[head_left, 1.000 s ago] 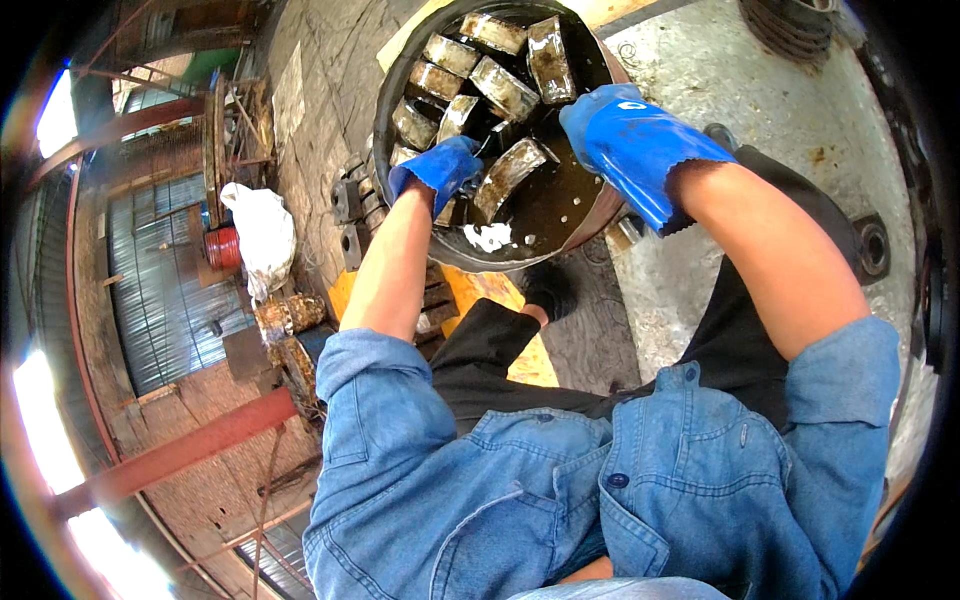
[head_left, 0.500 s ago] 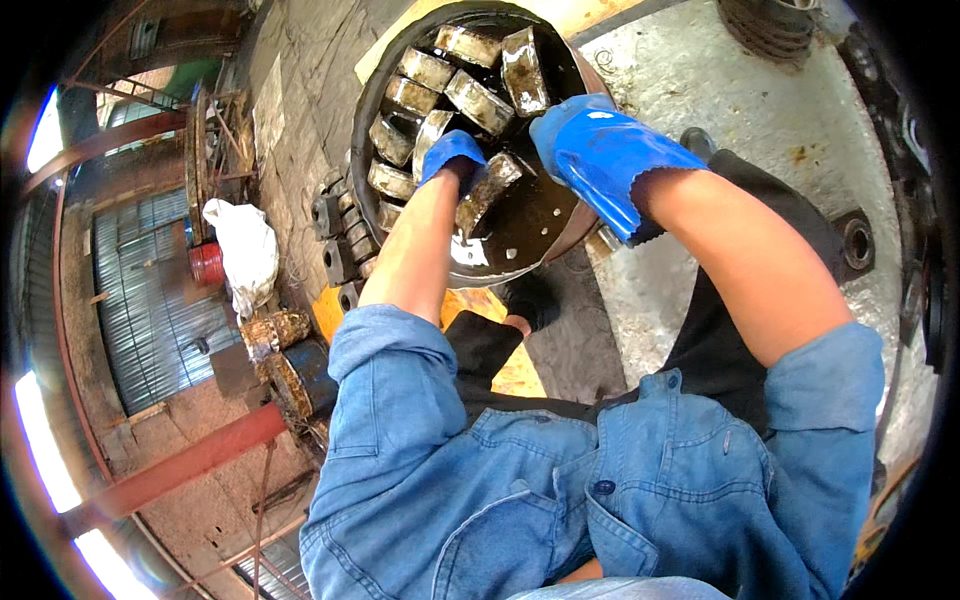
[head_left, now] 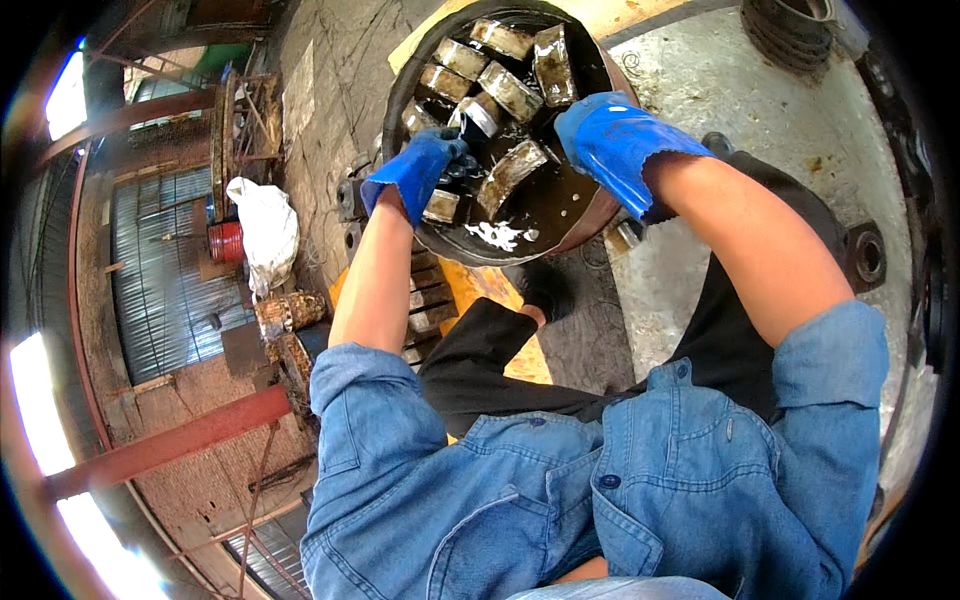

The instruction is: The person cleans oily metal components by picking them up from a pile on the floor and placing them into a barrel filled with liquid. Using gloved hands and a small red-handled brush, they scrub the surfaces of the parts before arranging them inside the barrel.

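Curved metal pieces [head_left: 510, 92], at least 9 of them in sight, lie inside a round, dark basin [head_left: 405, 85], most of them crowded toward its far and left parts. Their surfaces look wet and stained, and dark liquid [head_left: 550, 212] covers the basin's floor around them. White foam [head_left: 493, 235] sits at the basin's near side, just below 1 tilted piece [head_left: 512, 178] near the middle.

The left hand [head_left: 437, 157], in a blue glove, is over the left part of the basin with its fingers bent, just below 1 bright-edged piece [head_left: 478, 115]; whether it grips anything, I cannot tell. The right hand [head_left: 595, 117], in a matching glove, is at the basin's right rim, fingers reaching inward; its grip is hidden too.

To the left of the basin are dark metal blocks [head_left: 350, 200] and, farther out, a white cloth bundle [head_left: 268, 235] beside a red cylinder [head_left: 226, 242]. To the basin's right, well apart, stands a dark ringed stack [head_left: 790, 38]. On the basin's near side, a black shoe [head_left: 543, 290] rests beside a yellow board [head_left: 475, 290].
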`<state>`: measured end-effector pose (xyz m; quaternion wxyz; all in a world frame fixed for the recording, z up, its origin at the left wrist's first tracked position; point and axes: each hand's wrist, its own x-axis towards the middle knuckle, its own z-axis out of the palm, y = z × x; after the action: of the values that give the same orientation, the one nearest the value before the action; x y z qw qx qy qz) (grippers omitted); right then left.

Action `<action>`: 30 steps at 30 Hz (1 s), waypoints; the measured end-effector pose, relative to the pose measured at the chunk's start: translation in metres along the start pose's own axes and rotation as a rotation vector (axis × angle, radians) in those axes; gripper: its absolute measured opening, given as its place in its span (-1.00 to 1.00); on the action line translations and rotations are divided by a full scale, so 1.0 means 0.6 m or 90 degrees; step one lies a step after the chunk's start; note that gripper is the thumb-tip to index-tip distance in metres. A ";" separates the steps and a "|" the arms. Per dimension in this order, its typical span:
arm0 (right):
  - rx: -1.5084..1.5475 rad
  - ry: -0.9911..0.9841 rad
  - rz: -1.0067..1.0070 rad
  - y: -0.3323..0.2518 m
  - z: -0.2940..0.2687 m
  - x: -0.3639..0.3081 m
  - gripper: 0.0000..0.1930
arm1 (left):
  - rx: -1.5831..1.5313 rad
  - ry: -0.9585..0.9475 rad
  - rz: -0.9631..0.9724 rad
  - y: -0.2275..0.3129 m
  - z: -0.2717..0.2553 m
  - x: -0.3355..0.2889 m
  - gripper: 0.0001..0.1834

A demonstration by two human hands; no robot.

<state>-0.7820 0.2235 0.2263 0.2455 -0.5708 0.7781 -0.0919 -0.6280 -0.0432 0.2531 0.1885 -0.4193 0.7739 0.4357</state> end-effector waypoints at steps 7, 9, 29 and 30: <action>0.011 0.031 -0.019 0.000 0.017 0.012 -0.67 | 0.370 0.305 0.197 -0.025 -0.047 0.038 -0.67; 0.011 0.031 0.004 0.001 0.013 0.006 -0.66 | 0.664 0.302 0.140 0.020 -0.017 0.036 -0.67; 0.010 0.128 -0.061 0.009 0.015 -0.011 -0.74 | 0.841 0.208 -0.098 -0.139 0.006 -0.038 -0.61; 0.006 0.073 -0.025 0.006 0.009 -0.006 -0.74 | 0.821 0.212 -0.100 -0.138 0.011 -0.040 -0.61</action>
<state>-0.7816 0.2286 0.2210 0.2013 -0.5788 0.7790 -0.1327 -0.5476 -0.0483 0.2225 0.3106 -0.3392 0.8654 -0.1989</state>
